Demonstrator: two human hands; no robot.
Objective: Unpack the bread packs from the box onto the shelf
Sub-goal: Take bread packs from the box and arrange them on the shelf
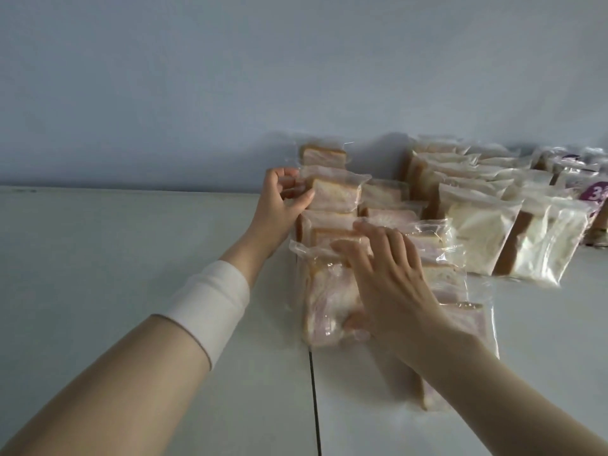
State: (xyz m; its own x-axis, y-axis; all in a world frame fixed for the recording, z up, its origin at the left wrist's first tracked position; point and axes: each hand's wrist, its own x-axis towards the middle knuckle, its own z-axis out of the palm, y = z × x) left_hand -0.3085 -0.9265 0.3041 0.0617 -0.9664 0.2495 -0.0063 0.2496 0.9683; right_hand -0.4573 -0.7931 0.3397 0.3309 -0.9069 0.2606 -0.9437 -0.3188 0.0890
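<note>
Several clear-wrapped bread packs with pinkish filling stand in rows on the white shelf. My left hand pinches the left edge of a bread pack near the back of the row. My right hand grips the front bread pack, fingers over its top and thumb at its lower front. The box is out of sight.
To the right stand rows of paler white-bread packs, and packs with purple labels at the far right. A pale wall rises behind the shelf. A dark seam runs across the shelf top in front.
</note>
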